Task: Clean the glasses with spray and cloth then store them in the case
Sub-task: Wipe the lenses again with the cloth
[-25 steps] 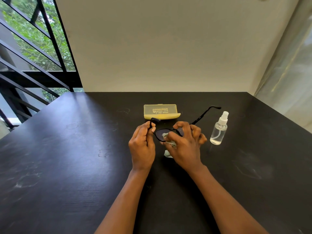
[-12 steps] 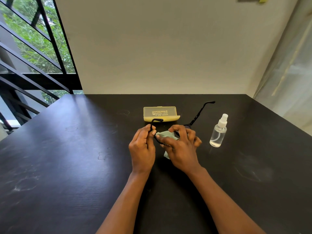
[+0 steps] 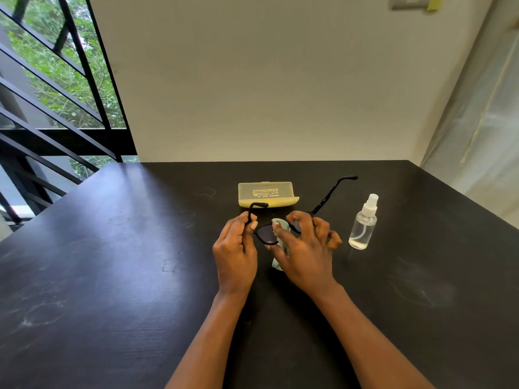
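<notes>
A black table (image 3: 112,276) carries everything. At about twelve o'clock from the hands a yellow case (image 3: 266,193) lies closed, so whatever it holds cannot be seen; the glasses are not in it. At two to three o'clock a clear spray bottle (image 3: 362,226) stands upright, with a little liquid showing near its bottom.

The glasses (image 3: 266,234) are held just above the table between the hands, temples open, one temple pointing toward one o'clock. The left hand (image 3: 236,248) is clenched on the frame's left end, pinched near the hinge. By the right hand (image 3: 303,251) a pale green cloth (image 3: 280,227) is pinched against a lens, thumb on one side, fingers curled behind.

Wiping is judged to be under way, with storing not yet done. The frame could be twisted if the lens is rubbed hard while only one end is braced. The bottle, near the right hand, could be toppled by an outward sweep. The case must be opened before storing.
</notes>
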